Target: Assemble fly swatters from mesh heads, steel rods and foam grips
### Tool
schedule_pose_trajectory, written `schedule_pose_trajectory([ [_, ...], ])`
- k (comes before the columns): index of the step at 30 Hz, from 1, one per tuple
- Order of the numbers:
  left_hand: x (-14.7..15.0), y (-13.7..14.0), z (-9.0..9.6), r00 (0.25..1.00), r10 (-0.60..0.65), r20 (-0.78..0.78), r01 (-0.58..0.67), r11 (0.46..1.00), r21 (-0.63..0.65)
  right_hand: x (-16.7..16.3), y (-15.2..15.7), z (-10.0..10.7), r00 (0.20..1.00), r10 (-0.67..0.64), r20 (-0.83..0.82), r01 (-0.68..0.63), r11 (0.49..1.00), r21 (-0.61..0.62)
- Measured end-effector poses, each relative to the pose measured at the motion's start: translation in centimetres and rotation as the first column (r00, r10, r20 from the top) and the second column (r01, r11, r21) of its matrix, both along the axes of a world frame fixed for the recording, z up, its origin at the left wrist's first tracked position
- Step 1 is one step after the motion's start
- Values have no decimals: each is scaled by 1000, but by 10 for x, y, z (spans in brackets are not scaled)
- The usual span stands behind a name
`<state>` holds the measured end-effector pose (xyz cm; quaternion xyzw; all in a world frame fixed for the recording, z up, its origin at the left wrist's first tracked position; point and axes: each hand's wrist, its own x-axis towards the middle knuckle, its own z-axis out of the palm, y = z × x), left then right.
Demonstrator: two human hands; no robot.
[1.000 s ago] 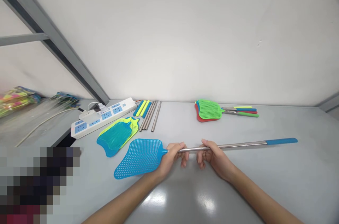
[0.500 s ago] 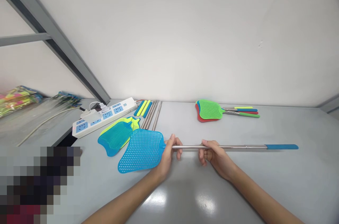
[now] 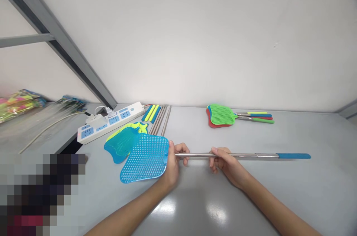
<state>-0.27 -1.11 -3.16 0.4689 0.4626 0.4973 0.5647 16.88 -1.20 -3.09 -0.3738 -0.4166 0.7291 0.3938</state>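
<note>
A blue fly swatter (image 3: 146, 158) with a metal telescopic rod lies level across both hands, its blue grip (image 3: 294, 156) pointing right. My left hand (image 3: 175, 161) is closed around the neck where the perforated head meets the rod, hiding that joint. Further right, my right hand (image 3: 224, 161) pinches the middle of the rod between thumb and fingers. Behind the held head, partly covered by it, lie loose blue and yellow swatter heads (image 3: 121, 144). Several bare metal rods (image 3: 164, 120) and blue and yellow grips (image 3: 151, 113) rest beside them.
Swatters with green, red and blue heads (image 3: 222, 114) lie stacked near the wall. A white power strip (image 3: 111, 122) with plugs and a cable sits at the left. Plastic-wrapped packs (image 3: 21, 104) lie beyond a grey metal frame (image 3: 64, 42). A pixelated patch covers the lower left.
The swatter has shifted slightly left, its grip end with it. My left hand has moved a little left and its thumb is now more upright at the neck. My right hand stays nearly still.
</note>
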Motion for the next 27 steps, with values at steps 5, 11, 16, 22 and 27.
schedule_pose_trajectory([
  [5,-1,4,-4,1000,1,0,-1,1000,-7,0,1,-1,999,-27,17,27,1000,0],
  [11,1,6,-4,993,-29,110,28,1000,14,0,1,0,998,-45,48,47,999,-25],
  [16,4,7,-4,988,14,154,-15,1000,7,1,2,0,996,-67,62,69,997,-36],
  [22,4,9,-5,989,18,149,-16,1000,-16,0,1,1,994,-80,72,84,995,-57],
  [27,5,13,-9,986,34,165,-35,999,0,1,1,2,996,-73,56,77,994,-71],
])
